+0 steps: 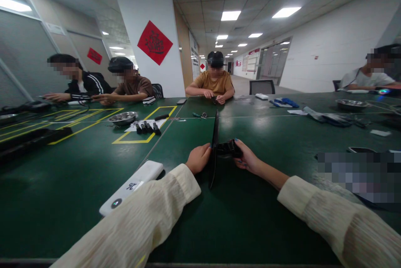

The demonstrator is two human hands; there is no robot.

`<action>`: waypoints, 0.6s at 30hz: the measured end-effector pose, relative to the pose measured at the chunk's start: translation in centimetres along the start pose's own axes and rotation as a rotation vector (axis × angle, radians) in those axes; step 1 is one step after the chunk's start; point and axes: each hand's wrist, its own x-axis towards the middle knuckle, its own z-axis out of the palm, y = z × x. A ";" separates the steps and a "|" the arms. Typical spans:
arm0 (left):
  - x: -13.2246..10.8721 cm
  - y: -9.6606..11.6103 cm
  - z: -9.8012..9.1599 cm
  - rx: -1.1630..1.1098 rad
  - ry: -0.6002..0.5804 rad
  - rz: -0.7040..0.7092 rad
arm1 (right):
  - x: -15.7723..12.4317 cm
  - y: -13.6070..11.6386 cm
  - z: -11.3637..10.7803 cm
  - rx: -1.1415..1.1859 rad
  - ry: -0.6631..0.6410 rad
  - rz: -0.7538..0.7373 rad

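My left hand (199,158) is closed on the near left side of a thin black panel (214,163), which stands upright and is seen almost edge-on. Against the panel's right face is a black bracket-like piece (228,149). My right hand (247,157) grips the outer end of that piece, thumb on top and fingers curled below. From this angle I cannot tell whether the piece is fixed to the panel or only pressed to it. The fingertips of my left hand are partly hidden behind the panel.
On the green table (175,218) a white power bank (134,186) lies by my left forearm. Several black parts (147,127) and a metal bowl (123,118) are further left. Pliers (199,115) lie beyond the panel. Cloths (327,116) are at right; several people sit around.
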 end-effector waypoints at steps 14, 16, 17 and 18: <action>-0.5 1.2 0.1 0.109 -0.005 -0.142 | -0.2 1.1 0.3 -0.188 0.069 -0.263; -0.5 0.8 0.4 0.058 0.001 -0.137 | -0.2 1.2 0.5 -0.241 0.117 -0.291; -0.4 0.5 0.5 0.026 -0.005 -0.125 | -0.3 1.2 0.6 -0.236 0.125 -0.285; -0.3 0.2 0.6 -0.007 -0.002 -0.105 | -0.4 1.1 0.8 -0.215 0.120 -0.266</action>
